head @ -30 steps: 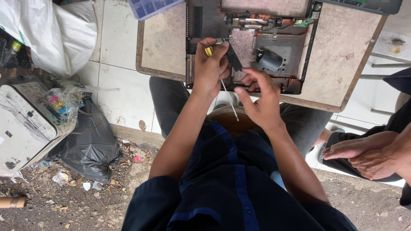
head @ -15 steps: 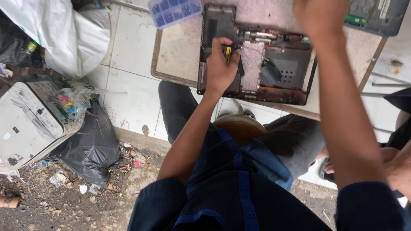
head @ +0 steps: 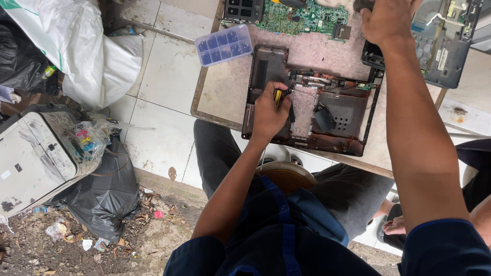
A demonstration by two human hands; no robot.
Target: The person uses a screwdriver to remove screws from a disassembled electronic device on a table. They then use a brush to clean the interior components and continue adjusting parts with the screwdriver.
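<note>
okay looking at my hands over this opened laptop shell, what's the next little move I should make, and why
Probably bring the right hand back down to steady the laptop shell. It is up at the far table edge by the circuit board, while the left hand alone grips the yellow-handled screwdriver inside the shell.

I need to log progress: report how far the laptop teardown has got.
Done: green circuit board lies out beside the empty laptop base. In hand: left hand holds a yellow-handled screwdriver on the base; right hand reaches the far table edge. Left: small parts remain in the base.
</note>
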